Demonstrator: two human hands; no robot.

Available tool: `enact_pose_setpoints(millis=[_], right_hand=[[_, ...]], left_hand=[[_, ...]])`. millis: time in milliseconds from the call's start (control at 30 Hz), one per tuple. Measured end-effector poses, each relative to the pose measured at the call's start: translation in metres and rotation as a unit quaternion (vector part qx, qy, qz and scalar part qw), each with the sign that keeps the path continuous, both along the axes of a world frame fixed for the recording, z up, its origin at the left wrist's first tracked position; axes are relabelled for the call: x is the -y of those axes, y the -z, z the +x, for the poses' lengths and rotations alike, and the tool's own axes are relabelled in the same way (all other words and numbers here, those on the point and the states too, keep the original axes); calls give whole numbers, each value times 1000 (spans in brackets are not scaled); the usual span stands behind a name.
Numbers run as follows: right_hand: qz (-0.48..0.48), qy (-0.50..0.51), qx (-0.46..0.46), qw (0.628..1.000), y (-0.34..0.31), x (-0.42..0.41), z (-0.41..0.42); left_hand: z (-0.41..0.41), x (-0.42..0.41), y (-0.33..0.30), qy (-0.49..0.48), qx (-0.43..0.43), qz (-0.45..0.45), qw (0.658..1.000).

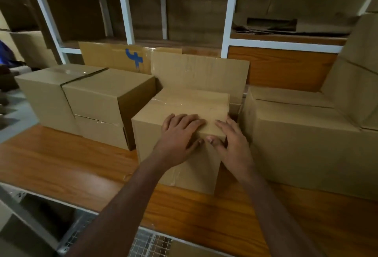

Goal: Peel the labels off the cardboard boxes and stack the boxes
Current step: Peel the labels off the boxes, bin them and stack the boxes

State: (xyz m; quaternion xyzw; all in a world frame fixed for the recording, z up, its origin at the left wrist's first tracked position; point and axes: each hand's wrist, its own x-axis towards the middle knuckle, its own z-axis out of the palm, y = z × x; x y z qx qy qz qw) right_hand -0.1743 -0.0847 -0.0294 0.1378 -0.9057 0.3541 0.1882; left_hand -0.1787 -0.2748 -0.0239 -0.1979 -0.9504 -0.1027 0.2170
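A taped cardboard box [184, 105] stands in the middle of the wooden shelf [61, 160]. My left hand [180, 138] lies flat over its near top edge, fingers spread on the top and thumb down the front face. My right hand [231, 144] rests on the near right corner, fingers on the top and thumb on the front. The thumbs nearly meet at the edge. Clear tape runs down the front face of the box. No label is plainly visible under my hands.
Two stacked boxes [98, 101] stand to the left and a large box [302, 140] to the right, close against the middle one. A flat cardboard sheet with a blue mark [134, 57] leans behind. White shelf uprights [230, 21] rise at the back.
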Motion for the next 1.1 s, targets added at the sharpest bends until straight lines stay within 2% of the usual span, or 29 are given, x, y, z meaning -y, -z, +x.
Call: enact_pose_setpoints(millis=[200, 333, 1100], right_hand=[[-27, 3, 24, 999, -3, 32, -40], [-4, -5, 51, 999, -5, 45, -66], [0, -7, 34, 999, -2, 77, -109]], left_hand=[[-41, 24, 5, -68, 20, -14, 997], [-64, 38, -3, -81, 44, -26, 995], [-114, 68, -5, -95, 55, -46, 993]])
